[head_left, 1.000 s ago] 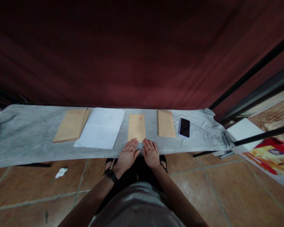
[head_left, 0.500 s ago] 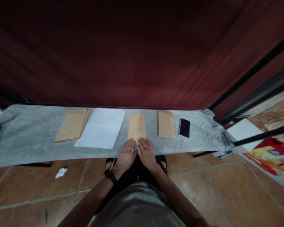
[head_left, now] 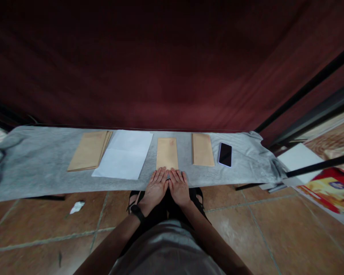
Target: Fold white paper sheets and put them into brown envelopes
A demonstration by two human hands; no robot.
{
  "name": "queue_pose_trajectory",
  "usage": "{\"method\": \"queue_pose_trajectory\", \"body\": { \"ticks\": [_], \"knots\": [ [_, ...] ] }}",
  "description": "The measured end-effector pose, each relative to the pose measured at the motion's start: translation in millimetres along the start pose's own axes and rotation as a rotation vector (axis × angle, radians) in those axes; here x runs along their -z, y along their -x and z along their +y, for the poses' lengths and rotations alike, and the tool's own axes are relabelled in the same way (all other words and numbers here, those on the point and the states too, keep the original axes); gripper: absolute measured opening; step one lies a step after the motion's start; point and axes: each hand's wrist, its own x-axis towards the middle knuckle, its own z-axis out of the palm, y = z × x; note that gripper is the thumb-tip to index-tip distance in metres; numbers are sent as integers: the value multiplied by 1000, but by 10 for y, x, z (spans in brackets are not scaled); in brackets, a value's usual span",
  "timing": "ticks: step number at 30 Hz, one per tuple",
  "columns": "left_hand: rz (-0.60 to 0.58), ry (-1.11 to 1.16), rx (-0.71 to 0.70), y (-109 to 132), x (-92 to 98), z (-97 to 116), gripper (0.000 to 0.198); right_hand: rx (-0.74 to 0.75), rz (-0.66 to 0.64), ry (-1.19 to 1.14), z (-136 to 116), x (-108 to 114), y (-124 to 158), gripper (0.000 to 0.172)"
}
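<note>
Brown envelope (head_left: 167, 152) unmoved, left hand (head_left: 156, 186) and right hand (head_left: 178, 185) now drawn together, fingers (head_left: 160, 174) flat, released

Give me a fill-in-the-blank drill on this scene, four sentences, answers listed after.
1. The left hand and the right hand lie flat, side by side, at the near end of the middle envelope, on a ____ cloth.
2. The phone lies at the ____ end of the row.
3. A black band sits on the ____ wrist.
4. The sheet of paper beside the stack of envelopes is ____.
Missing words: gray; right; left; white.
</note>
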Motion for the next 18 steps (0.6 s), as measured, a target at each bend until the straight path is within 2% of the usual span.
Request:
{"method": "queue_pose_trajectory", "body": {
  "ticks": [4,10,14,18],
  "knots": [
    [-6,45,2,-23,-3,0,53,12,7,17,5,0,0,45],
    [12,36,44,33,-22,-137,53,7,39,15,71,-3,29,46],
    [40,51,130,38,-26,-179,52,-7,50,16,82,-4,38,46],
    [69,142,263,-84,-40,-146,47,-31,55,20,45,3,6,44]
  ]
}}
